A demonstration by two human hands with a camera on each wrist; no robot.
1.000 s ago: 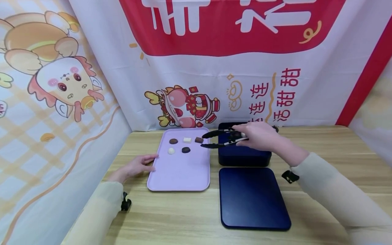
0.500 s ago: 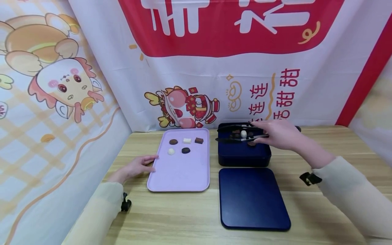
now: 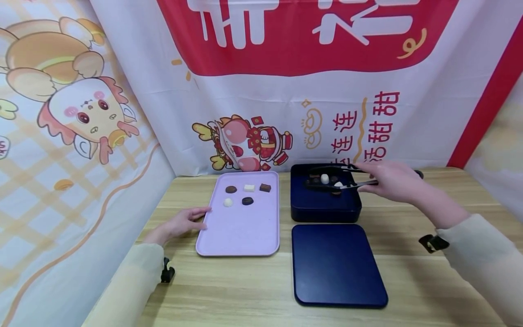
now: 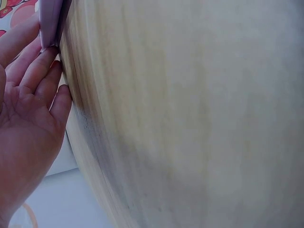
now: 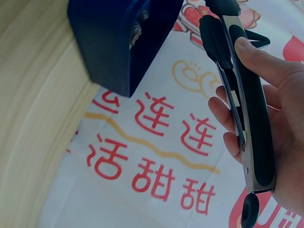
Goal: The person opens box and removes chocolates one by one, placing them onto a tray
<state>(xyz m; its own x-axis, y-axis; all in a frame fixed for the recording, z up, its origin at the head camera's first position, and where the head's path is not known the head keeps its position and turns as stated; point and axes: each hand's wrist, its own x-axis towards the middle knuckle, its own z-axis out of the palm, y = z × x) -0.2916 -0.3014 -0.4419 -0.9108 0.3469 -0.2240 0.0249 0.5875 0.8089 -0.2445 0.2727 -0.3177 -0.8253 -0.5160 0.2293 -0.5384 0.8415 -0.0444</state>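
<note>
My right hand (image 3: 390,181) grips black-and-silver tongs (image 5: 255,123), their two arms spread apart. In the head view the black tips reach over the dark blue box (image 3: 323,213), which holds several dark chocolates and white ones, including a round white chocolate (image 3: 324,178). Beside the left edge of the lilac tray (image 3: 241,236), my left hand (image 3: 181,222) touches the rim with extended fingers. On the tray lie a round brown chocolate (image 3: 230,189), a white square chocolate (image 3: 249,187), a brown square chocolate (image 3: 265,187), a white round chocolate (image 3: 228,202) and a dark oval chocolate (image 3: 247,200).
A flat dark blue lid (image 3: 339,265) lies on the wooden table (image 3: 233,290) in front of the box. Behind the table hangs a printed cloth (image 3: 253,100), close to the box and tray. Another printed cloth (image 3: 81,181) borders the left side.
My right hand has moved right with the tongs, whose tips went from beside the tray's brown square chocolate back over the box. The left hand and tray have stayed put.
</note>
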